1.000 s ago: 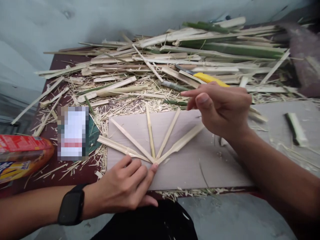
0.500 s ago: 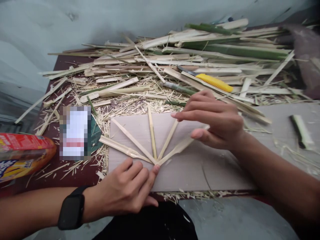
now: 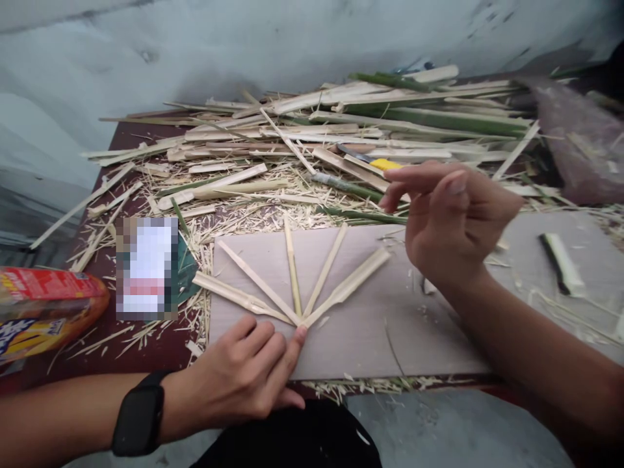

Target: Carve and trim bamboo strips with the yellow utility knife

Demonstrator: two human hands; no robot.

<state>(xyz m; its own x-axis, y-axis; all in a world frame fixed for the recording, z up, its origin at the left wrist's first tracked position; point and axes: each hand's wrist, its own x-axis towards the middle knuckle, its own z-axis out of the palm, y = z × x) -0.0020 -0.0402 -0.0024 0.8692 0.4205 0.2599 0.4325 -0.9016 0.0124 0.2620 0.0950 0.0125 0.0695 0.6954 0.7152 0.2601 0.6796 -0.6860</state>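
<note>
Several pale bamboo strips [image 3: 330,268] lie fanned out on a grey board [image 3: 361,344], their lower ends meeting at one point. My left hand [image 3: 248,364] has its fingers curled, the index fingertip pressing on that meeting point and the thumb beneath, near the board's front edge. To the right of the fan, my right hand [image 3: 448,214] is raised above the board with bent fingers and the thumb apart; nothing shows in it. The rightmost strip [image 3: 358,276] is wider at its outer end and narrow towards the centre.
Split bamboo and shavings [image 3: 234,211] are heaped behind the board, with a yellow-handled tool [image 3: 385,164] among them. A plastic jar [image 3: 53,305] and a blurred-out flat item [image 3: 146,270] are at the left. A short bamboo piece [image 3: 563,263] lies on the right.
My right hand has moved up and right, away from the strips, and its palm has turned more into view. My left fingertip stays on the joined ends. The view has shifted slightly.
</note>
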